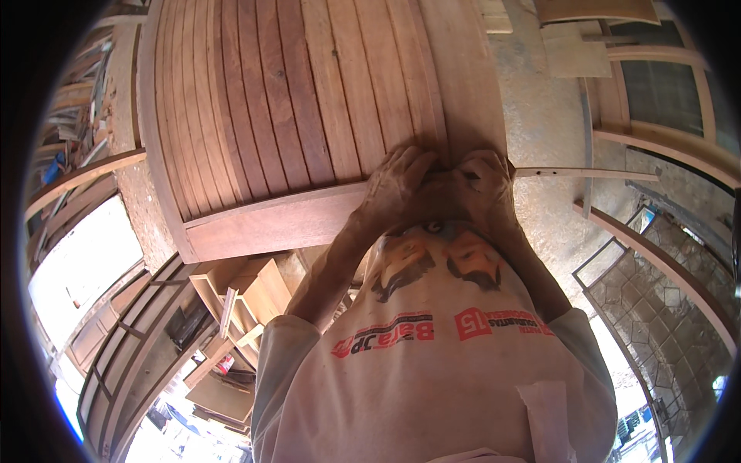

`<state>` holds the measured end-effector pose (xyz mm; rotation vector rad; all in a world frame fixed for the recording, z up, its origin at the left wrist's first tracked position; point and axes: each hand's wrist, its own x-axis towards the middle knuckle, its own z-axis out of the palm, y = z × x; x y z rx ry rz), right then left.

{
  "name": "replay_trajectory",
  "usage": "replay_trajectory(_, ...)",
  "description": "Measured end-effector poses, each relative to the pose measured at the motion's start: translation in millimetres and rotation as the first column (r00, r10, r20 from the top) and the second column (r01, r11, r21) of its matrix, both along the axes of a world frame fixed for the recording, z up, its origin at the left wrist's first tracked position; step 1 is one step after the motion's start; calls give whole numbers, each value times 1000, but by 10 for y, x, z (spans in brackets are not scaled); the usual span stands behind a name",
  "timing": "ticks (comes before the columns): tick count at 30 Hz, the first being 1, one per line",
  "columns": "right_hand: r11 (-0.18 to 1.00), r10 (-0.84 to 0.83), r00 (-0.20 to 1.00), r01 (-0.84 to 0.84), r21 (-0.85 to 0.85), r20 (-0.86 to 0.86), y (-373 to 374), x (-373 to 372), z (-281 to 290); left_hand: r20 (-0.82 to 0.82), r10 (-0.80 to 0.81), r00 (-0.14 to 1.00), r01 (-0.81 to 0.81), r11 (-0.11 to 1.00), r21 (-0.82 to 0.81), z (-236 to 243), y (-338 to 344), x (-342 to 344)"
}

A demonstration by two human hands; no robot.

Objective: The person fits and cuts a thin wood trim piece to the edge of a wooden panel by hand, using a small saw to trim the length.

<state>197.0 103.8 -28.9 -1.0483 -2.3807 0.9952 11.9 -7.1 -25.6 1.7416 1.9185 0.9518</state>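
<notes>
A slatted wooden panel like a door lies in front of me, its narrow reddish and pale boards running away from me between wider frame pieces. My left hand is closed with bent fingers at the near right part, where the bottom rail meets the right stile. Close beside it, my right hand curls its fingers down over the near end of that stile. Shadow lies between the hands. Anything small held in the fingers is hidden.
A thin wooden strip sticks out to the right of my right hand. Wooden frames lean at the right, above a metal grille. Open wooden boxes stand at the lower left. Scrap wood is piled far left.
</notes>
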Motion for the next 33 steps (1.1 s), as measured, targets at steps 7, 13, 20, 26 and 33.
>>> replay_trajectory(7,999,-19,996,22,-43,87,-14,-18,14,2,1,1000,-1,1000,-8,34,-7,3)
replay_trajectory(13,999,-20,995,24,-48,96,-8,-35,37,-7,8,1000,-8,1000,-19,-26,-9,14)
replay_trajectory(20,1000,-6,996,8,-21,89,-10,-12,3,3,17,1000,-16,1000,-13,8,-8,34)
replay_trajectory(26,997,-4,996,11,-74,93,23,-3,-68,11,21,1000,-21,999,-34,28,-17,32)
replay_trajectory(33,991,-16,988,37,-131,155,44,-40,-39,9,16,1000,-15,999,-43,-82,-48,31)
